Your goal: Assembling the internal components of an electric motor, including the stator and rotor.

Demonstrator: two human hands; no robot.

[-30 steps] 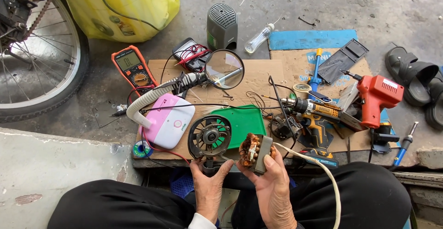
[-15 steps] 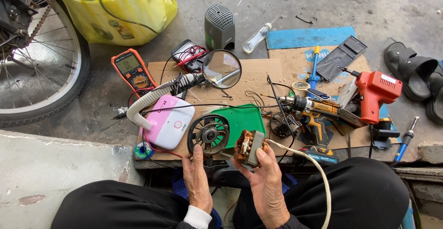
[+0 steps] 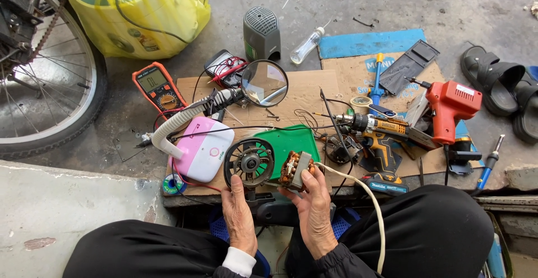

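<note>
Lower centre of the frame: the left hand (image 3: 240,213) lies against the lower rim of a black round fan housing (image 3: 250,162), thumb up on its edge, fingers closed loosely beneath it; the housing stands tilted, its hub facing the camera. Just to its right, the right hand (image 3: 314,208) holds a small motor core with copper windings (image 3: 295,170), fingers curled behind it and thumb at the side; a cream-white cable (image 3: 364,191) runs from the core down across the person's right leg. Core and housing sit just beside each other, above the near edge of the cardboard surface (image 3: 305,93). Behind them lies a green mat (image 3: 294,142). Left of the housing: a pink and white box (image 3: 204,154) with a white ribbed hose (image 3: 176,124) rising from it to a round magnifying glass (image 3: 265,82). Upper left of the surface: an orange multimeter (image 3: 158,87). Right half: a cordless drill (image 3: 381,143) and an orange-red soldering gun (image 3: 451,110). Top of the frame: a grey ribbed casing (image 3: 261,32), a clear squeeze bottle (image 3: 308,45), a yellow plastic bag (image 3: 137,12). Far left: a bicycle wheel (image 3: 47,82). Far right: dark sandals (image 3: 501,87) on the concrete floor.
</note>
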